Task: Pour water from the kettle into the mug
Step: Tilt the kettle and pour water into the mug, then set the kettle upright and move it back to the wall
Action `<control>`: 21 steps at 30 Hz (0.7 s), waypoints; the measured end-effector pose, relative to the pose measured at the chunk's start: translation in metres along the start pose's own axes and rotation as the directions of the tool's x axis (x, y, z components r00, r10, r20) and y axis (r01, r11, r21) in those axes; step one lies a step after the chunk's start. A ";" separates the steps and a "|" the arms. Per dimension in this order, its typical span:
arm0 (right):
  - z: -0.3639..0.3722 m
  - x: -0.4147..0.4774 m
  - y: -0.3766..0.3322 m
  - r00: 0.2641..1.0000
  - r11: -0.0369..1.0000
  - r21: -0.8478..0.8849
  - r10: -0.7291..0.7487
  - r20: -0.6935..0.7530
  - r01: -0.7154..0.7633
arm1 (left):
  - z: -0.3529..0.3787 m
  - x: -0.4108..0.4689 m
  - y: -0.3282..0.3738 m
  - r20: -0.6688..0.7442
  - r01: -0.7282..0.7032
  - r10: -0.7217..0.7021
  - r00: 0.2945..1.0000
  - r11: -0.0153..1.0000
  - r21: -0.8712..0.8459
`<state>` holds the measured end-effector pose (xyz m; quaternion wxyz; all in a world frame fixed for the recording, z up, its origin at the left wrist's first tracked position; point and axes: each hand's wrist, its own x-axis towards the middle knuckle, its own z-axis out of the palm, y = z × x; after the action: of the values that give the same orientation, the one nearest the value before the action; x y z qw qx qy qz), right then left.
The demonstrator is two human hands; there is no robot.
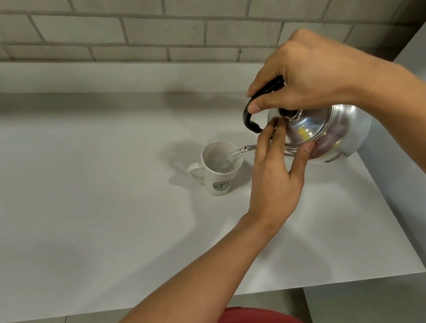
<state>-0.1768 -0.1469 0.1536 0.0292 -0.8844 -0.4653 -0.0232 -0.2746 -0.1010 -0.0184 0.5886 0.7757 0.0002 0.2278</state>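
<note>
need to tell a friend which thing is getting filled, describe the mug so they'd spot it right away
On the pale countertop below the grey brick wall, look just left of the tilted steel kettle. The mug stands there upright: white, handle on its left, a round green logo on its side, a stream of water landing inside.

A single wide-angle head-worn view looks forward and steeply down from close above the pale grey worktop, facing the grey brick wall behind it; both bare forearms reach in from the bottom edge.
</note>
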 end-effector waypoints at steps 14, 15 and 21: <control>0.059 -0.064 0.046 0.891 0.876 0.463 0.313 -0.328 -0.137 | -0.023 -0.005 -0.008 0.198 -0.131 0.067 0.978 0.934 0.333; 0.065 -0.070 0.049 0.873 0.849 0.509 0.349 -0.341 -0.140 | -0.023 -0.005 -0.009 0.219 -0.147 0.073 0.973 0.927 0.345; 0.084 -0.097 0.061 0.769 0.714 0.684 0.520 -0.372 -0.152 | -0.019 0.000 -0.008 0.346 -0.165 0.054 0.937 0.940 0.299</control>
<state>-0.1806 -0.2545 0.0613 0.4502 -0.8524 -0.2411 -0.1119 -0.2788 -0.0814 -0.0220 0.4310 0.8876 -0.1057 0.1233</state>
